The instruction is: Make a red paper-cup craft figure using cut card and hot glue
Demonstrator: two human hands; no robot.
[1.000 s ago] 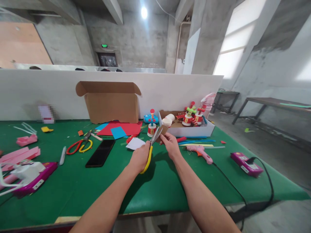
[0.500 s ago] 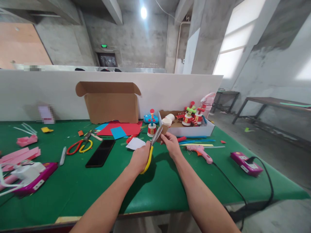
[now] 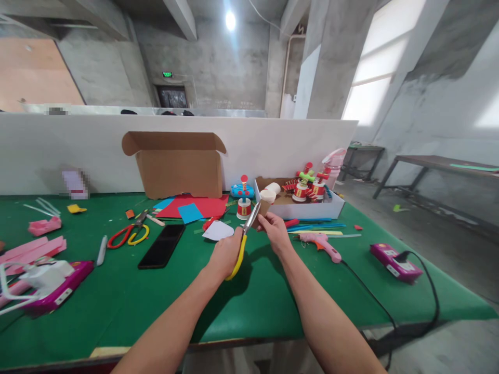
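The left hand (image 3: 225,254) is wrapped tight round the yellow-handled metal scissors (image 3: 244,238) in the middle of the frame; the blades point up and to the right. The right hand (image 3: 275,232) pinches a small brown paper cup (image 3: 266,201) by its lower end, just beside the blades; I cannot tell if the blades touch the cup. Both hands are up above the green table (image 3: 249,301). A flat black phone (image 3: 162,245) lies left of centre; a pink glue gun (image 3: 321,244) lies to the right; a white tray of little toys (image 3: 307,210) sits behind the cup.
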